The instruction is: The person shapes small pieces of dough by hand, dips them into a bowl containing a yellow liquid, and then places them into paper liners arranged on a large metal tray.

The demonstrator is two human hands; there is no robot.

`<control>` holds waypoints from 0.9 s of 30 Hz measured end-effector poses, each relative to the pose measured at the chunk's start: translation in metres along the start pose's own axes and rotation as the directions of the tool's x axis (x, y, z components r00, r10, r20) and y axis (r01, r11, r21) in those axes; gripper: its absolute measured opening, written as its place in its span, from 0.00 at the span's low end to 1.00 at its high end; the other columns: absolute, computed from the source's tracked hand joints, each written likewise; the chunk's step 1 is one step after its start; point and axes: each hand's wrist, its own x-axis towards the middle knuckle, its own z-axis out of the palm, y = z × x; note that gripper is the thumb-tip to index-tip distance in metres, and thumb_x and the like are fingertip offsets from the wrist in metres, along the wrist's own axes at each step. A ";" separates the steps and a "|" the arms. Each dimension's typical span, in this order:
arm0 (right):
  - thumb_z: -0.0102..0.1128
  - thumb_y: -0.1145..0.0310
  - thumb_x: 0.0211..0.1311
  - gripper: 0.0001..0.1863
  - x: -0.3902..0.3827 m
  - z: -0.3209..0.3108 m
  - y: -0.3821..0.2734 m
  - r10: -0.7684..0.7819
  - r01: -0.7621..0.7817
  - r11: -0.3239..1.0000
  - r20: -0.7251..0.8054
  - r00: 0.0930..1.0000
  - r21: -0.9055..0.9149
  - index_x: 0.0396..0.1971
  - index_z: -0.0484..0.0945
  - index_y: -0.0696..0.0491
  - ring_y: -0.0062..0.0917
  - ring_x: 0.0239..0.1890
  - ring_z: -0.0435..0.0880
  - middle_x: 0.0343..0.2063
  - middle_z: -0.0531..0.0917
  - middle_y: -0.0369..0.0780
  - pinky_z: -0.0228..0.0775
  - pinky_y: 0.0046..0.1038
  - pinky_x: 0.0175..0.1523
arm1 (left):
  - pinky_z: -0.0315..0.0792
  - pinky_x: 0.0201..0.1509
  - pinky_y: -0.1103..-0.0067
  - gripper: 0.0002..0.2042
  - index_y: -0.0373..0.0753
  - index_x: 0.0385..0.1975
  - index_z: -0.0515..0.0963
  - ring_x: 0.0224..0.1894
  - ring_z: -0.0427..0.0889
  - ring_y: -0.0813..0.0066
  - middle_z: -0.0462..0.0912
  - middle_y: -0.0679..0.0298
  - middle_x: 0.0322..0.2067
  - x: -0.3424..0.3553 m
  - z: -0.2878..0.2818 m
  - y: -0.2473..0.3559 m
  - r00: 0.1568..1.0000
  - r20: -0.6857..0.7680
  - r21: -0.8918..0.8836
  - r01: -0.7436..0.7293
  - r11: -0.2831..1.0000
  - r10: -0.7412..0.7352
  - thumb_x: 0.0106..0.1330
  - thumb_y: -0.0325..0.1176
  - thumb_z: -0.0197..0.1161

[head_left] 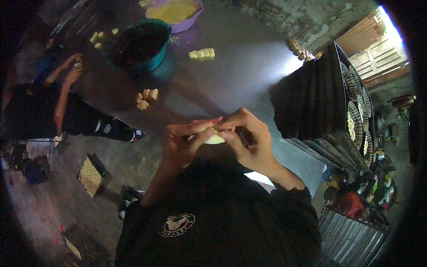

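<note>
In front of my chest, a small pale yellow piece of dough (215,139) is pinched between the fingertips of both hands. My left hand (183,139) grips its left side and my right hand (250,139) its right, thumbs and forefingers nearly meeting on top. The fingers cover much of the dough. Beyond my left hand, a cluster of light brown dough pieces (147,98) lies on the grey metal table (240,62). Farther back sits a short row of yellow dough pieces (201,54).
A teal basin (161,58) and a purple basin (189,27) of yellow mixture stand at the back. Tall stacked dark trays (307,98) rise on the right. At left, a co-worker's hands (73,70) hold something small. A filled tray (90,175) lies low at left.
</note>
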 end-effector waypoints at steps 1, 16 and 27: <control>0.77 0.74 0.48 0.18 0.010 0.002 -0.005 -0.029 0.033 0.998 0.059 0.998 -0.055 0.41 0.81 0.54 0.31 0.39 0.78 0.36 0.82 0.40 0.69 0.30 0.45 | 0.78 0.54 0.74 0.09 0.29 0.43 0.84 0.46 0.85 0.69 0.86 0.55 0.44 0.009 -0.008 -0.002 1.000 0.002 -0.036 0.022 0.999 -0.022 0.65 0.24 0.63; 0.76 0.70 0.53 0.29 0.042 0.071 0.051 0.477 -0.488 0.873 -0.188 0.858 -0.011 0.52 0.70 0.55 0.30 0.43 0.84 0.44 0.81 0.43 0.76 0.29 0.49 | 0.78 0.47 0.73 0.14 0.31 0.44 0.81 0.45 0.83 0.70 0.81 0.58 0.48 0.070 -0.068 -0.092 0.905 0.086 -0.120 0.424 0.898 -0.416 0.71 0.38 0.62; 0.60 0.74 0.68 0.13 -0.022 0.073 0.108 0.658 -0.690 0.717 -0.425 0.622 0.100 0.49 0.74 0.60 0.30 0.46 0.86 0.41 0.85 0.46 0.79 0.29 0.49 | 0.76 0.33 0.80 0.24 0.41 0.71 0.57 0.29 0.78 0.76 0.74 0.57 0.55 0.082 -0.068 -0.133 0.955 0.068 0.188 0.272 0.944 -0.289 0.79 0.42 0.45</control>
